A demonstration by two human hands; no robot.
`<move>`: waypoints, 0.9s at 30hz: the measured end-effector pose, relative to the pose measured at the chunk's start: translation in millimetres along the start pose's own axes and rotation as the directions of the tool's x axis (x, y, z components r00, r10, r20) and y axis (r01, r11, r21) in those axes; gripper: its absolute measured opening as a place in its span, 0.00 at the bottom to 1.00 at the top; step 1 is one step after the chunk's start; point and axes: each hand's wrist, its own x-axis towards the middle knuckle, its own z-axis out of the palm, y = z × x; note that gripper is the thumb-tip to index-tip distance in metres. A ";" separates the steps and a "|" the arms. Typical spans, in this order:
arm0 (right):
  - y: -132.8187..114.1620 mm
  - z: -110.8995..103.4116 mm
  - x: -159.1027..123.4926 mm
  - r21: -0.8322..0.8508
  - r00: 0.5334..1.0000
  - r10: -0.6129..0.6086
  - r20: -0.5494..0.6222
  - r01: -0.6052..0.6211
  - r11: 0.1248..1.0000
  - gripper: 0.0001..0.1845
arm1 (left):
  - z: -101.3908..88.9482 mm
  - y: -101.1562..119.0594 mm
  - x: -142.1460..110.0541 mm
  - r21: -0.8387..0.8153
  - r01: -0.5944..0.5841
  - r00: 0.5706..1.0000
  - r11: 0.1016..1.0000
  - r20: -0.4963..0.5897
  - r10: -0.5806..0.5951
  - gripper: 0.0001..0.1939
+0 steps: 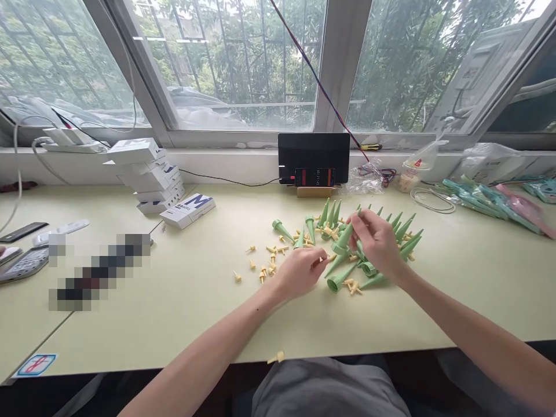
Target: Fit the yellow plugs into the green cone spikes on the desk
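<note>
My right hand (377, 242) is closed in a pinch around a green plastic cone (343, 241), its wide ribbed end tilted down. Just left of it, my left hand (302, 271) has thumb and fingers pressed together; whatever sits at the fingertips is too small to make out. Under and around both hands lies a pile of green cones, some upright, others on their sides, such as an open-ended cone (335, 284). Small yellow plastic pieces with thin stems are scattered among them, including a loose yellow piece (237, 277) left of the pile.
A black tablet (313, 152) with a phone (314, 177) in front stands at the back. White boxes (150, 174) are stacked at the back left. Bagged green and pink items (495, 202) lie right. One yellow piece (278, 357) rests at the table's front edge.
</note>
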 end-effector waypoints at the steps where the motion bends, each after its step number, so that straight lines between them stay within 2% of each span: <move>1: -5.2 -5.2 1.5 -0.043 1.000 -0.016 0.027 0.017 0.999 0.19 | 0.0 1.9 -0.4 0.008 -0.018 1.000 1.000 0.015 0.018 0.12; 5: -16.7 -24.4 11.1 -0.292 0.980 -0.119 0.158 0.161 0.943 0.21 | -0.1 5.4 -0.2 0.043 -0.074 0.996 0.996 0.053 0.072 0.13; 8: -9.6 -31.1 24.2 -0.383 0.970 -0.100 0.220 0.180 0.906 0.21 | 1.3 2.9 0.3 0.067 -0.091 0.995 0.994 0.058 0.087 0.13; 11: 7.9 -28.6 37.4 -0.365 0.954 -0.035 0.297 0.148 0.919 0.17 | 3.1 -1.1 0.0 0.079 -0.098 0.994 0.992 0.060 0.094 0.13; 15: 25.8 -17.3 46.5 -0.329 0.945 0.007 0.328 0.107 0.938 0.13 | 4.7 -4.2 -1.2 0.097 -0.108 0.993 0.989 0.058 0.103 0.12; 18: 26.4 -10.8 47.6 -0.293 0.948 -0.033 0.316 0.131 0.947 0.12 | 5.4 -4.5 -1.5 0.107 -0.110 0.993 0.988 0.062 0.104 0.12; 22: 18.3 -8.8 46.6 -0.331 0.953 -0.074 0.293 0.174 0.927 0.11 | 5.5 -3.3 -0.8 0.113 -0.111 0.992 0.987 0.074 0.103 0.12; 25: 15.9 -8.7 45.7 -0.341 0.939 -0.079 0.333 0.198 0.919 0.10 | 5.4 -2.0 -0.3 0.119 -0.112 0.991 0.987 0.081 0.102 0.12; 27: 19.3 -7.9 45.2 -0.341 0.915 -0.074 0.397 0.222 0.913 0.10 | 5.5 -1.5 -0.2 0.121 -0.112 0.991 0.986 0.081 0.103 0.12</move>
